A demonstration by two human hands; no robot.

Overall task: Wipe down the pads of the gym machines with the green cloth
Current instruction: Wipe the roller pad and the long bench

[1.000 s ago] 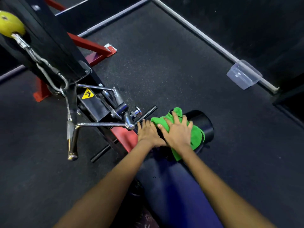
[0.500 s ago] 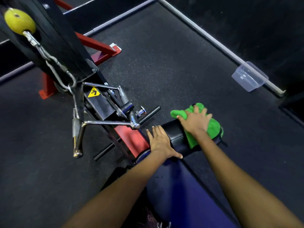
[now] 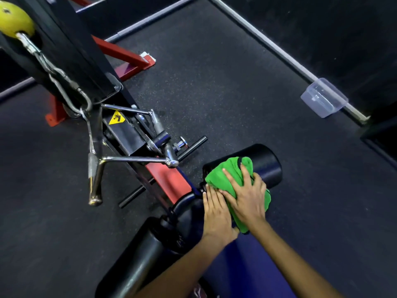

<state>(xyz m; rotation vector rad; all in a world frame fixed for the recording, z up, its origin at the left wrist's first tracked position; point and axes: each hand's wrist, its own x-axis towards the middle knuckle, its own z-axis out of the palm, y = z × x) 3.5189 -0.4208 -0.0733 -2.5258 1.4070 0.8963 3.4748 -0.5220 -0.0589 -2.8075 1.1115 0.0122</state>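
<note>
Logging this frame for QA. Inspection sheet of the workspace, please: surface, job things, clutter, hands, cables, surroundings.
Surface: dark rubber gym floor, pale strips at the edges.
Job's things: green cloth draped on the black roller pad; a second roller pad on the other side.
Clutter: clear plastic container on the floor by the edge strip.
Hands: right hand spread flat, pressing the cloth; left hand flat on the pad beside it.
Cables: chain and carabiner from a yellow ball to a chrome V-handle.
Surroundings: black and red machine frame.
</note>
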